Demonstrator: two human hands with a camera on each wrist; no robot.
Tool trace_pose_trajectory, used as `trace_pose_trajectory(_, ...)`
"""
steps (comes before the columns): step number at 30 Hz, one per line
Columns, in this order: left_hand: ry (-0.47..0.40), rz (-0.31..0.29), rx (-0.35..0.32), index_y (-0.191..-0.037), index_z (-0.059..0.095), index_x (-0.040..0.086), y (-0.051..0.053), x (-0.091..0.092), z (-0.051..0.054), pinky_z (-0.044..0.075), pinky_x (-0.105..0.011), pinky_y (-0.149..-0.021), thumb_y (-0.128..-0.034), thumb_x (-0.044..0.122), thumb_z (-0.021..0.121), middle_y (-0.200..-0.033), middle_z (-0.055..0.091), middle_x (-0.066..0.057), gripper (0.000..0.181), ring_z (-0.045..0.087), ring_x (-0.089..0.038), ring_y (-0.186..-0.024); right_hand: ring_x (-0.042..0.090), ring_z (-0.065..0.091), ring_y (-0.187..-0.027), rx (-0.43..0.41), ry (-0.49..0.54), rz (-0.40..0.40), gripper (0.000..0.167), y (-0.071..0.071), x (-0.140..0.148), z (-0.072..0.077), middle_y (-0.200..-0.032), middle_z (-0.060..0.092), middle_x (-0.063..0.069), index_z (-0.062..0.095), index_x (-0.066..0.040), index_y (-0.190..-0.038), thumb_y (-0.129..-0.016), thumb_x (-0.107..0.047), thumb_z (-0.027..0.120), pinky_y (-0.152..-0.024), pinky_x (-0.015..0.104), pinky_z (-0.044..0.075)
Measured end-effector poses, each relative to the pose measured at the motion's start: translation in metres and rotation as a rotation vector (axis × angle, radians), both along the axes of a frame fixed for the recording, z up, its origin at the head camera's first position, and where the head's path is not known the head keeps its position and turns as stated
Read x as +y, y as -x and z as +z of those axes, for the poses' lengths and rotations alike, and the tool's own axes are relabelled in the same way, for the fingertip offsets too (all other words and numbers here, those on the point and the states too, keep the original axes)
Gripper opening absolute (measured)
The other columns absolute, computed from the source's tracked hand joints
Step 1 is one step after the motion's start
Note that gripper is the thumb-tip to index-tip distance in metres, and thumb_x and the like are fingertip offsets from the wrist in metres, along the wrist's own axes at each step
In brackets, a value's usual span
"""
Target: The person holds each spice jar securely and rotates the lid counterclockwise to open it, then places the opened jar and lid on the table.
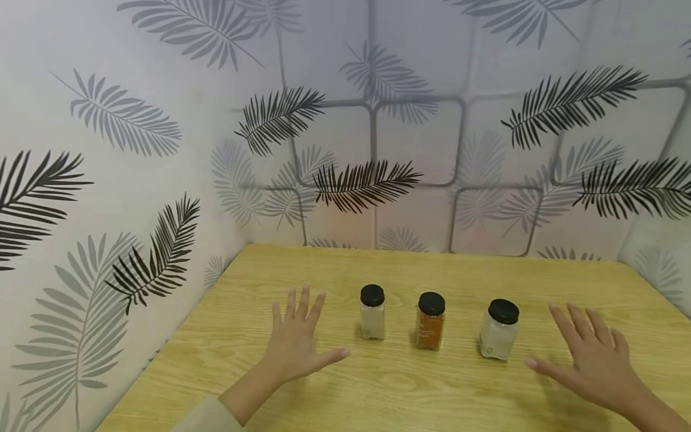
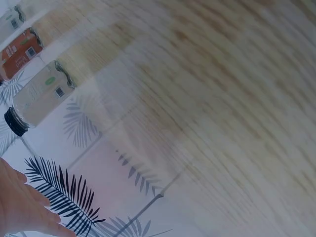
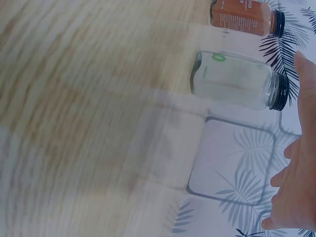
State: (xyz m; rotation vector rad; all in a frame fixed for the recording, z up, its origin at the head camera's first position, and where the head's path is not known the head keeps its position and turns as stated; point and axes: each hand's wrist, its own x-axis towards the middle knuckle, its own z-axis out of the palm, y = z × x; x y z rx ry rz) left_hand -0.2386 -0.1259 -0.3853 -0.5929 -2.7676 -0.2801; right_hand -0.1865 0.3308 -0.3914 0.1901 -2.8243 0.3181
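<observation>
Three small glass jars with black lids stand upright in a loose row. The left jar (image 1: 373, 318) looks pale, the middle jar (image 1: 429, 327) has orange-brown colouring and printed text, and the right jar (image 1: 498, 336) is pale with a small green mark. My left hand (image 1: 297, 348) is spread left of the row, apart from the left jar. To the right of the row, my right hand (image 1: 596, 360) has its fingers spread, apart from the right jar. Neither hand holds anything. Each wrist view shows its nearest jar beyond the hand.
A yellowish wood-grain table (image 1: 302, 261) carries the jars. White wallpaper (image 1: 345, 138) with grey and black leaf patterns covers the walls behind the table and along its left side.
</observation>
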Motion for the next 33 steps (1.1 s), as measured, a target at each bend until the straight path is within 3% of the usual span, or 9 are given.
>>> trace_pose_trajectory(17,-0.041,-0.016,-0.057,-0.15,0.015,0.014,0.005,0.01,0.0,0.007,-0.071,-0.106,-0.0735,0.079,0.046,-0.154,0.006,-0.02,0.105,0.005,-0.047,-0.14,0.057,0.008,-0.131,-0.013,0.072,0.056,0.101,0.005,-0.023,0.021,-0.147,0.015,0.033,0.008,-0.007,-0.15,-0.08,-0.054,0.064,-0.089,0.076,0.012)
trace_pose_trajectory(24,-0.071,-0.015,-0.1,-0.15,0.016,0.014,0.006,0.013,0.001,0.009,-0.071,-0.106,-0.0742,0.077,0.049,-0.154,0.008,-0.02,0.104,0.005,-0.048,-0.14,0.056,0.016,-0.129,0.085,0.075,0.076,0.103,0.007,-0.033,0.025,-0.144,0.025,0.032,0.014,-0.007,-0.149,-0.075,-0.052,0.069,-0.087,0.075,0.018)
trace_pose_trajectory(33,-0.14,-0.004,-0.17,-0.15,0.015,0.015,0.007,0.018,0.002,0.007,-0.069,-0.107,-0.0742,0.076,0.051,-0.154,0.008,-0.019,0.104,0.006,-0.046,-0.14,0.053,0.025,-0.125,0.146,0.066,0.117,0.1,0.012,-0.047,0.036,-0.14,0.031,0.03,0.025,-0.005,-0.146,-0.071,-0.052,0.073,-0.085,0.072,0.024)
